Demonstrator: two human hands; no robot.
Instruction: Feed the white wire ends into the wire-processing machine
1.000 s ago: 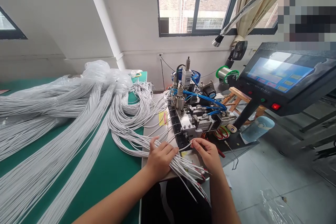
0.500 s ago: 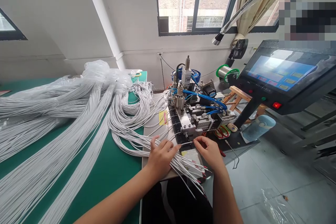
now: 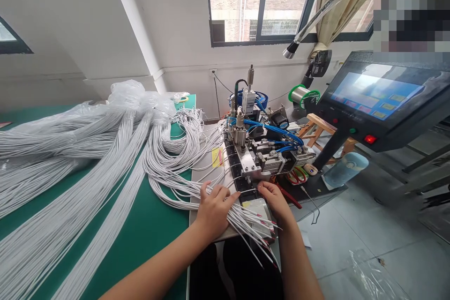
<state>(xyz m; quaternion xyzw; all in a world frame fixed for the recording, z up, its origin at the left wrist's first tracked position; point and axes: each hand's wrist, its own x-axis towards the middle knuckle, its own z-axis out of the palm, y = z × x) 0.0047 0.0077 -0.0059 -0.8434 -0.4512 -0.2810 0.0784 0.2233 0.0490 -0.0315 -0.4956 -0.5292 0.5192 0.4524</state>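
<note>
My left hand [image 3: 215, 206] lies over a bundle of white cables [image 3: 246, 218], whose red-marked ends fan out below my right hand. Between my left thumb and fingers is a single white cable [image 3: 248, 191], stretched across the black front rail of a bench machine [image 3: 260, 150]. At the other end of this cable, my right hand [image 3: 276, 199] is closed in a pinch near its tip. The tip itself is mostly hidden by the fingers. More white cables run from the looped bundle into the machine's left side.
Long cable bundles [image 3: 87, 225], partly wrapped in plastic, cover much of the green table [image 3: 154, 243]. A red-handled tool [image 3: 291, 197] lies just right of my right hand. Farther right stand a control screen [image 3: 376, 96] and a bluish clear container [image 3: 346, 171]. A wire spool [image 3: 301, 95] sits behind.
My right hand has shifted slightly left and its fingers are closer together on the cable. More of the red-handled tool shows beside it. The left hand stays almost in place.
</note>
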